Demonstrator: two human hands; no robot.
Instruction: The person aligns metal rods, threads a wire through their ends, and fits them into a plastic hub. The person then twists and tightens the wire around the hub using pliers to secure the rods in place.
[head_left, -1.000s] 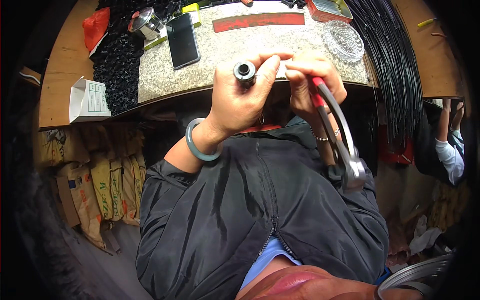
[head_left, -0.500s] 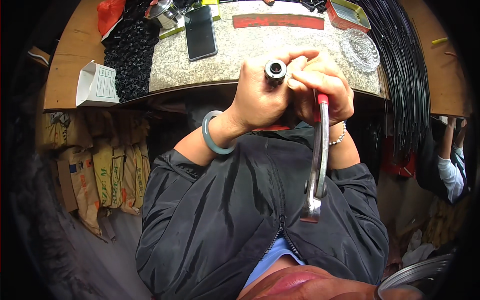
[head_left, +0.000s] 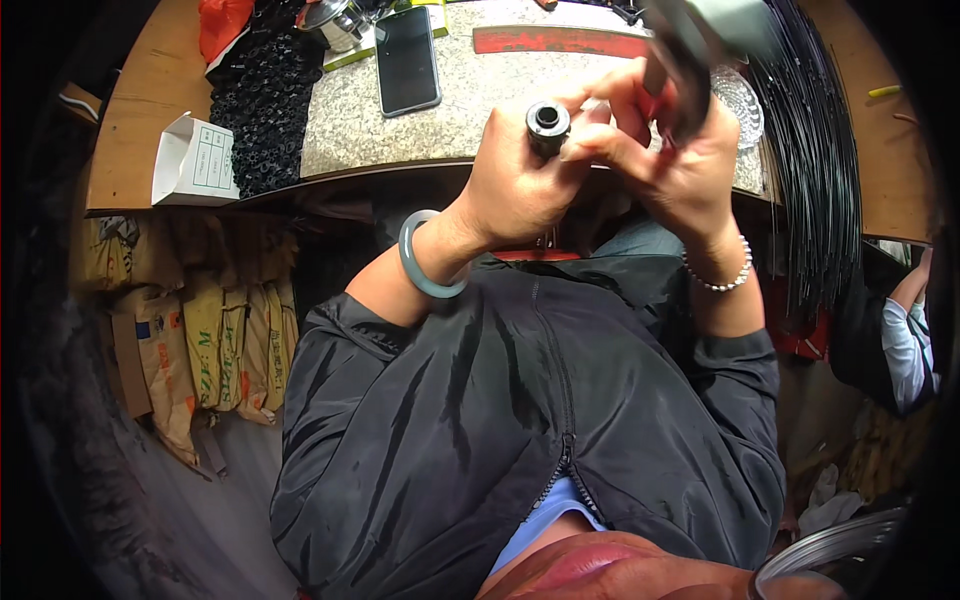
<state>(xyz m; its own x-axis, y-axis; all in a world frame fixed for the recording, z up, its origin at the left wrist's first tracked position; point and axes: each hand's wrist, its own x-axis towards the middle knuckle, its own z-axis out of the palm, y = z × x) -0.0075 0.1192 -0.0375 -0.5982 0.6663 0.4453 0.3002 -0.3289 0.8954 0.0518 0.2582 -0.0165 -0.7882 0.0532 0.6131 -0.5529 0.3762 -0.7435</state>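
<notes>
My left hand (head_left: pixel 515 190) is closed around a black tubular part (head_left: pixel 548 125), its round end with a metallic ring and dark hole facing up. Red-handled pliers (head_left: pixel 685 75) are gripped in my right hand (head_left: pixel 690 175); their upper part is smeared by motion and points away over the table. The thumb and fingertips of my right hand come close to the tube's side; whether they touch it, or pinch anything small, cannot be made out. Both hands are raised over the near edge of the speckled work surface (head_left: pixel 370 145).
A phone (head_left: pixel 408 65), a red worn strip (head_left: pixel 560 41) and a glass dish (head_left: pixel 748 115) lie on the table. Black small parts (head_left: pixel 265 110) and a white box (head_left: pixel 195 165) are at left. Long black rods (head_left: pixel 815 170) overhang at right, with another person's sleeve (head_left: pixel 905 350) beyond.
The pliers have swung from hanging down toward me to pointing up and away. My right hand has shifted rightward and turned; my left hand with the tube has barely moved.
</notes>
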